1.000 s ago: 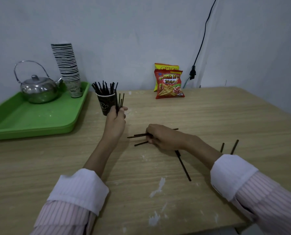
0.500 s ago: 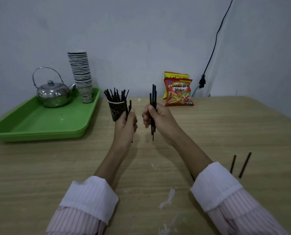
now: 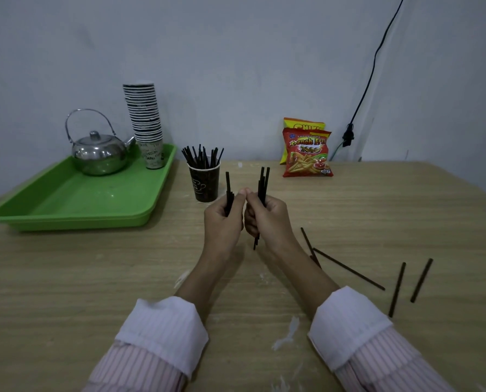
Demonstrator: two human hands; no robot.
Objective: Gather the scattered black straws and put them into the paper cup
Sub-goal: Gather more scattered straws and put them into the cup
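The dark paper cup (image 3: 203,183) stands upright on the table (image 3: 94,278), just right of the tray. It holds a dense spray of thin, straight black straws (image 3: 200,157), fanning out above its rim.

My left hand (image 3: 223,222) is curled round a small upright bundle (image 3: 228,185) of the same straws, thumb pressed against them. My right hand (image 3: 267,219) grips a thicker bundle (image 3: 264,179), also upright, with its ends showing above and below the fist. The two thumbs nearly touch, just in front of the cup.

Four loose straws (image 3: 349,268) lie flat on the table to my right, two of them crossing near my right forearm and two almost parallel further out.

The green plastic tray (image 3: 66,199), shallow with rounded corners, carries a shiny round metal kettle (image 3: 100,154) with a wire handle and a tall stack of paper cups (image 3: 145,120). Two glossy snack bags (image 3: 306,154) lean against the wall. The table is pale wood grain with white smears.
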